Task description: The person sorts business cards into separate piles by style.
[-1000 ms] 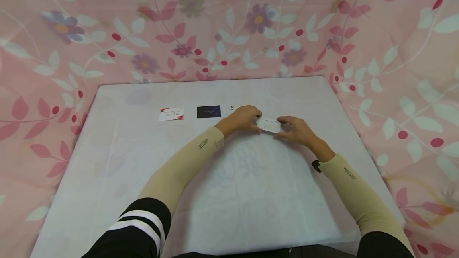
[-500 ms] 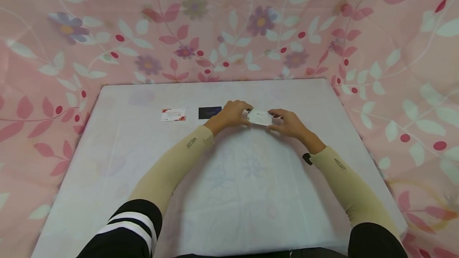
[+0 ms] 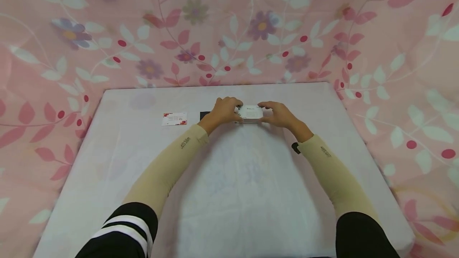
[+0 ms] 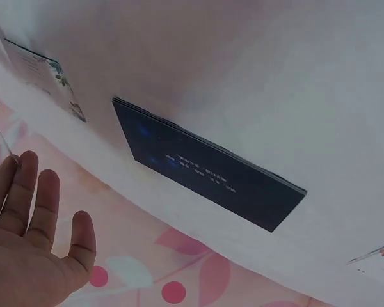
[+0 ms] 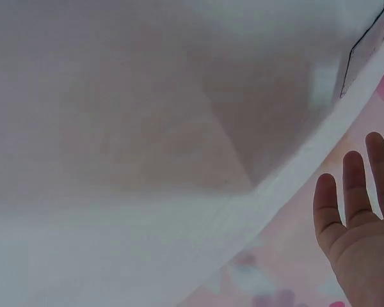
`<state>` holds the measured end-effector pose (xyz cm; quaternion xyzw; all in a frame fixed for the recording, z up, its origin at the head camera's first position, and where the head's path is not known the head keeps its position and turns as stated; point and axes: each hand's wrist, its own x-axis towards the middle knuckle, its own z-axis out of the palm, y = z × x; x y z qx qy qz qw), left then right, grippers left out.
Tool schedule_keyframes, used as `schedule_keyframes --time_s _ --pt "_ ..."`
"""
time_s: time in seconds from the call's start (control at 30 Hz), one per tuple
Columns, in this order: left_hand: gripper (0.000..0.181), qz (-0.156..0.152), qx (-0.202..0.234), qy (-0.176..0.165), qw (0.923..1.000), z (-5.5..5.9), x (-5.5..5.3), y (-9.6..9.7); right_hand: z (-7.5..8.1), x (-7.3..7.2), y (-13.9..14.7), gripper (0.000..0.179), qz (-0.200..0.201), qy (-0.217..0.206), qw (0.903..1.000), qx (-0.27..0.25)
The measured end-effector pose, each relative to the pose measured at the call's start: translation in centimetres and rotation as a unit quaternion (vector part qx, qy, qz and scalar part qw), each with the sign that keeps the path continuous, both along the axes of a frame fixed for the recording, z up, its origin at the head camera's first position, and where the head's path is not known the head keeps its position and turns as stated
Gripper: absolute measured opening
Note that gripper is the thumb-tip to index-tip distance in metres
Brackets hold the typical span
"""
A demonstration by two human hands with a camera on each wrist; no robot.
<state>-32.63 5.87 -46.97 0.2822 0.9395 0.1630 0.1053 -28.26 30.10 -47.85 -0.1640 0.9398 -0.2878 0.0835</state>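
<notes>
A white business card [image 3: 250,112] with small print is held between both hands in the head view. My left hand [image 3: 224,110] grips its left end, fingers at the far corner and thumb at the near one. My right hand [image 3: 281,115] grips the right end the same way. In the left wrist view the card's thin edge shows at the fingers of the left hand [image 4: 35,236], above the table. Below it lies a white floral card pile [image 4: 48,80]. The right wrist view shows the right hand [image 5: 365,224] with several fingers extended; its thumb is out of frame.
A dark blue pile of cards [image 4: 205,169] lies beside the left hand, mostly hidden by it in the head view. Farther left is a white card with red floral corners [image 3: 174,119]. A white cloth covers the table [image 3: 229,194]; pink floral fabric [image 3: 229,31] hangs behind.
Both hands have moved left with the white business card, from the right of the floral pile to over it. The left hand now covers most of the dark blue cards.
</notes>
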Motion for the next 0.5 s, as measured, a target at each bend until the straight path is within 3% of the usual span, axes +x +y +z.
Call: schedule_keyframes --time_s 0.17,0.33,0.5 --pt "0.063 -0.007 -0.026 -0.013 0.9996 -0.1 -0.3 0.1 -0.3 -0.6 -0.3 0.064 0.005 -0.02 0.9998 0.0" --pt "0.062 -0.024 -0.068 0.002 0.9974 -0.6 -0.6 0.3 -1.2 -1.2 -0.6 0.064 0.007 -0.031 0.9995 0.006" --pt "0.061 -0.016 -0.086 -0.01 0.9961 -0.9 -1.0 0.4 -2.1 -1.7 -1.0 0.061 0.0 -0.038 0.9992 0.012"
